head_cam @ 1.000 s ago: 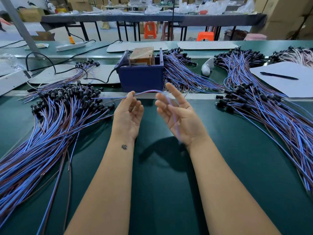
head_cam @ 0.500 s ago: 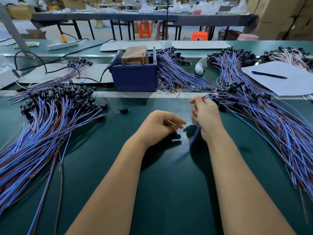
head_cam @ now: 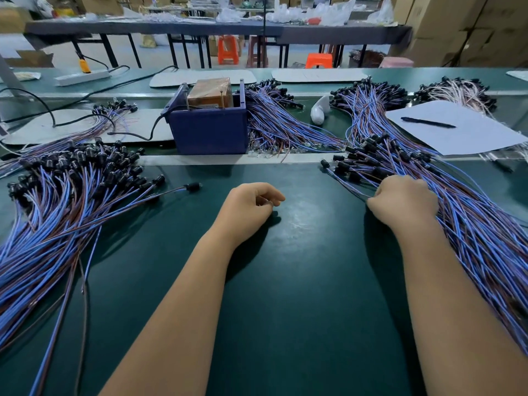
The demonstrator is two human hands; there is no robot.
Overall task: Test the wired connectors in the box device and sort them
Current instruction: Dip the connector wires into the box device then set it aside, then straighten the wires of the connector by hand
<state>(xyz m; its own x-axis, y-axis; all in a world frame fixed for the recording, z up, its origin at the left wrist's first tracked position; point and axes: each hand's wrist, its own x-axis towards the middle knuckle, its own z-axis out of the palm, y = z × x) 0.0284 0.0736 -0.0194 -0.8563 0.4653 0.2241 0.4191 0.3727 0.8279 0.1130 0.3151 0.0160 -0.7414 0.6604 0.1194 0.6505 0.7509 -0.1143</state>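
Note:
A dark blue box device (head_cam: 210, 131) with a brown block inside stands at the back centre of the green table. To its left spreads a large pile of blue and brown wired connectors (head_cam: 71, 195) with black heads. One connector (head_cam: 193, 186) lies apart at that pile's right edge. A second large pile (head_cam: 471, 224) fans out on the right. My right hand (head_cam: 403, 202) lies on this right pile and pinches a thin wire at its left edge. My left hand (head_cam: 251, 202) rests loosely curled on the mat at centre and holds nothing.
More wired connectors (head_cam: 280, 121) lie heaped behind and right of the box. A white sheet (head_cam: 471, 135) with a black pen (head_cam: 427, 122) sits at the back right, and a white object (head_cam: 318, 110) lies nearby. A power strip (head_cam: 83, 77) and black cables lie at the back left.
The wire held between both hands now lies by the left pile. My right hand moved right onto the right pile and took a wire. My left hand dropped to the mat.

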